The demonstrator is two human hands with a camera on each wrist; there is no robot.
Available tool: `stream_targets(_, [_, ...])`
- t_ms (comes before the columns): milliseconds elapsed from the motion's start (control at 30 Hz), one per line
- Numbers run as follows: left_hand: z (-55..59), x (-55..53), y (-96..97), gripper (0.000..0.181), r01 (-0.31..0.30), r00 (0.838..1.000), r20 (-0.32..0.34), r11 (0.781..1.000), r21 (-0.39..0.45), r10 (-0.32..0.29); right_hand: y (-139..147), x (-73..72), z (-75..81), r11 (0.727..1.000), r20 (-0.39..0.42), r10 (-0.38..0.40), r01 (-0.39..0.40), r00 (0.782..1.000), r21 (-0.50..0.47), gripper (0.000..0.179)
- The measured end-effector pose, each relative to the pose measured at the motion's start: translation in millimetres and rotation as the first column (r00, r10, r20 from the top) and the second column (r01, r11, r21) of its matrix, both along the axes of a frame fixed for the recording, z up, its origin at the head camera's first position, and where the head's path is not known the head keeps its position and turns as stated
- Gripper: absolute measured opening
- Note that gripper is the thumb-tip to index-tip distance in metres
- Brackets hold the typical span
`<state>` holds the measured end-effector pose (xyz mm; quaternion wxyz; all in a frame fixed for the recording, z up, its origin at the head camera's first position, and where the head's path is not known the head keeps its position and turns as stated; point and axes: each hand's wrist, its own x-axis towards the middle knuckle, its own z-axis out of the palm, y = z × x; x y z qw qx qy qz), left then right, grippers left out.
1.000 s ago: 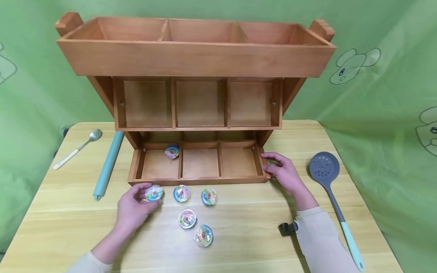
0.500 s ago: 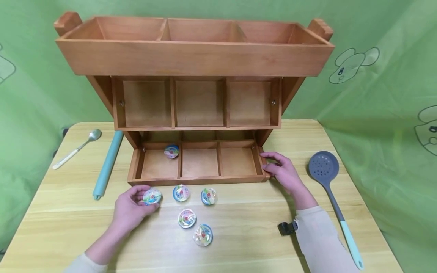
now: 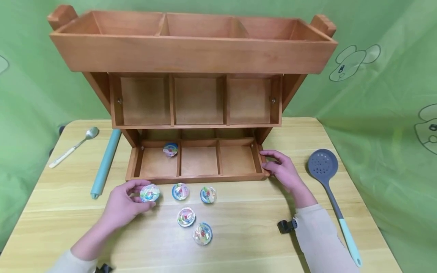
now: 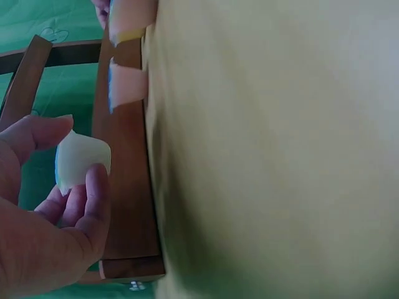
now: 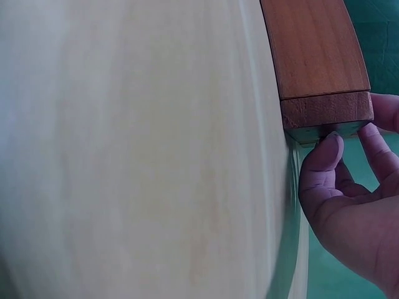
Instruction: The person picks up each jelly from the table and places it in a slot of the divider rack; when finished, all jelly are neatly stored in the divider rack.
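My left hand pinches a small jelly cup with a printed foil lid, at the front left of the wooden shelf's bottom tray. In the left wrist view, the pale body of that jelly cup sits between thumb and fingers, off the table. A foil-lidded jelly cup lies tilted in the tray's left compartment, by the divider. Several more, such as one jelly cup, lie on the table before the shelf. My right hand rests its fingertips and thumb against the tray's right end.
The shelf's middle tier and top tier overhang the bottom tray. A metal spoon and a teal rod lie left. To the right lies a grey slotted skimmer with a mint handle. Green cloth hangs behind.
My left hand has drawn the jelly cup slightly to the left. The right hand stays at the tray's end. The head view has shifted a little.
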<state>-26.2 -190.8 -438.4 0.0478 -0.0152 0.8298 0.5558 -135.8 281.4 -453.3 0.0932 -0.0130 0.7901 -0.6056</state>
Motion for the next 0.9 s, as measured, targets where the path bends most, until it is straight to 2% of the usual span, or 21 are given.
stream_targets(100, [5.8,-6.7,-2.2,0.056,0.025,0.999,-0.034,1.000,0.011,-0.025,0,-1.1,0.9,1.000,0.000,-0.003,0.003,1.000,-0.008,0.042])
stream_targets(267, [15.9,-22.1,-1.9,0.053,0.054,0.995,-0.085,0.998,-0.039,-0.058,0,-1.1,1.2,1.000,-0.002,-0.005,0.005,1.000,0.005,0.042])
stream_targets(433, [22.6,-43.2,-0.7,0.053,0.067,0.994,-0.083,0.995,-0.072,-0.073,0,-0.3,1.6,1.000,0.006,-0.001,0.001,1.000,0.007,0.043])
stream_targets(667, [15.5,-76.6,2.1,0.050,0.065,0.997,-0.037,0.992,-0.112,-0.069,0,-0.3,2.2,1.000,0.007,-0.001,0.000,1.000,0.011,0.043])
stream_targets(900, [3.8,-97.4,8.2,0.050,0.159,0.987,0.044,0.979,-0.129,-0.155,0,0.0,1.9,1.000,0.015,0.001,-0.001,1.000,0.015,0.043])
